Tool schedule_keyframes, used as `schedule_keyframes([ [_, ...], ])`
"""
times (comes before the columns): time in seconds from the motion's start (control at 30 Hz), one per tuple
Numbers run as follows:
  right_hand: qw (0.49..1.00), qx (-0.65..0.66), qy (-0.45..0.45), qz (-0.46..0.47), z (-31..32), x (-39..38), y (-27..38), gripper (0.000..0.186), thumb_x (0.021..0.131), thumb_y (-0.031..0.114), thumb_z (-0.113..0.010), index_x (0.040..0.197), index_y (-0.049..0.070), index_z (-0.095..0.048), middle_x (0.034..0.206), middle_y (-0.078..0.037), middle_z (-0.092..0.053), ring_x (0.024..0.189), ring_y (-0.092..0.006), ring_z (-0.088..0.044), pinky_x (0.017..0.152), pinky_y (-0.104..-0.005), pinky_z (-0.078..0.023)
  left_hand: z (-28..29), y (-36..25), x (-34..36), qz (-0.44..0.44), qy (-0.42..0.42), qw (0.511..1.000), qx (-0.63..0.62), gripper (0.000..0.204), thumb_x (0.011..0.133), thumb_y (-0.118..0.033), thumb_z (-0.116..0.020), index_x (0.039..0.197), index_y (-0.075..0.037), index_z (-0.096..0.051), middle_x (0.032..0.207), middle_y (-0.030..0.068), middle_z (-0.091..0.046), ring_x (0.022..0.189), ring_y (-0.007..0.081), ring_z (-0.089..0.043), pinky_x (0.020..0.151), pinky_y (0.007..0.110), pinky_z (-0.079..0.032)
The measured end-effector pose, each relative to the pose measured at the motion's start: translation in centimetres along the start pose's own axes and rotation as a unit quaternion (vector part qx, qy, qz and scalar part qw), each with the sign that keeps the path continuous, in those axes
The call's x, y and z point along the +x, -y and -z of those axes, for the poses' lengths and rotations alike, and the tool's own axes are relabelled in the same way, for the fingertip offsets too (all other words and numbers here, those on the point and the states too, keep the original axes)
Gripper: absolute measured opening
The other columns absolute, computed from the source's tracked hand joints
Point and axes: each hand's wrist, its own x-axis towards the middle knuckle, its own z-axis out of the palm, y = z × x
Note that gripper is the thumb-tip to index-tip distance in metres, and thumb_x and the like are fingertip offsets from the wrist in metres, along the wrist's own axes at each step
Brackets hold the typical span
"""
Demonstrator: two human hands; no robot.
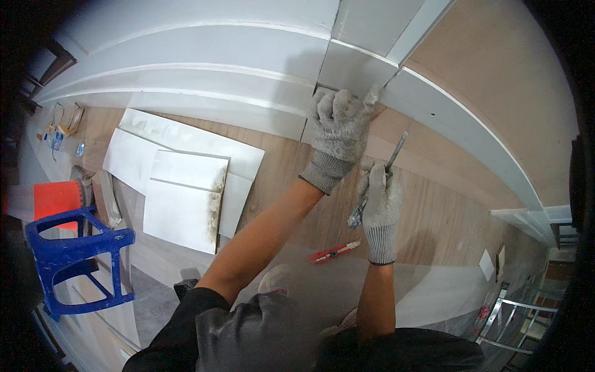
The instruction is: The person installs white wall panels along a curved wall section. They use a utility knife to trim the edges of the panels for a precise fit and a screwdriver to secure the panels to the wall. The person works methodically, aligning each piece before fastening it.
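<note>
My gloved left hand [338, 130] is up against the lower part of the grey-white wall panelling [362, 65], its fingers curled at a dark-edged gap beside a seam; whatever they grip is hidden. Below and to the right, my gloved right hand [378, 201] is closed around a long, thin metal tool [396, 149] with a paint-spattered lower end, its tip pointing up toward the panel. A red utility knife [333, 252] lies on the wood-look floor [285, 211] just below my hands.
Stacked white boards [180, 201] lie at left, near a blue plastic stool [80, 239], a red object [56, 198] and scattered small items [59, 139]. An aluminium ladder [514, 304] stands at lower right, near small board offcuts [486, 263]. A beige panel [496, 105] is at upper right.
</note>
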Motion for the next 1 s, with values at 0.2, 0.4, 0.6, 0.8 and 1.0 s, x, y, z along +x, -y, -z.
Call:
schedule_keyframes([
  [0.2, 0.999, -0.029, 0.020, -0.028, 0.7, -1.0, 0.7, 0.049, 0.109, 0.049, -0.049, 0.113, 0.004, -0.068, 0.071, 0.002, -0.055, 0.062, -0.0065, -0.051, 0.057, -0.0274, -0.043, 0.9, -0.6, -0.6, 0.020, 0.103, 0.994, -0.025, 0.062, 0.085, -0.024, -0.069, 0.146, -0.024, -0.056, 0.124, 0.0142, -0.048, 0.115, 0.0337, -0.049, 0.104, 0.058, -0.036],
  [0.4, 0.999, -0.012, 0.024, -0.019, 0.4, -1.8, 1.1, 0.047, 0.108, 0.048, -0.051, 0.114, 0.004, -0.067, 0.072, 0.002, -0.055, 0.062, -0.0070, -0.051, 0.057, -0.0270, -0.043, 1.2, -1.0, -0.2, 0.040, 0.136, 0.990, -0.012, 0.078, 0.085, -0.027, -0.069, 0.158, -0.025, -0.040, 0.129, 0.0160, -0.048, 0.120, 0.0349, -0.046, 0.105, 0.057, -0.033],
  [0.6, 0.999, 0.024, 0.013, -0.017, 0.1, -1.9, 0.4, 0.044, 0.109, 0.045, -0.051, 0.111, 0.005, -0.069, 0.066, 0.002, -0.055, 0.057, -0.0042, -0.048, 0.051, -0.0242, -0.039, 1.0, -0.5, -0.8, 0.034, 0.143, 0.989, -0.026, 0.075, 0.088, -0.026, -0.068, 0.158, -0.027, -0.040, 0.133, 0.0173, -0.047, 0.122, 0.0357, -0.046, 0.105, 0.057, -0.034],
  [0.8, 0.999, 0.034, 0.018, -0.008, 0.3, -2.1, -0.1, 0.043, 0.109, 0.043, -0.050, 0.112, 0.003, -0.067, 0.067, 0.001, -0.054, 0.059, -0.0067, -0.049, 0.054, -0.0267, -0.041, 1.0, -0.7, -0.5, 0.033, 0.146, 0.989, -0.015, 0.078, 0.089, -0.025, -0.069, 0.160, -0.027, -0.037, 0.133, 0.0181, -0.048, 0.121, 0.0371, -0.047, 0.105, 0.058, -0.033],
  [1.0, 0.998, 0.043, 0.025, -0.038, 0.7, -2.3, -0.2, 0.040, 0.109, 0.040, -0.049, 0.110, 0.005, -0.067, 0.070, 0.001, -0.059, 0.060, -0.0059, -0.052, 0.055, -0.0247, -0.042, 1.5, -1.3, -0.2, 0.045, 0.158, 0.986, -0.019, 0.083, 0.089, -0.027, -0.070, 0.163, -0.027, -0.031, 0.135, 0.0193, -0.048, 0.121, 0.0372, -0.047, 0.107, 0.059, -0.032],
])
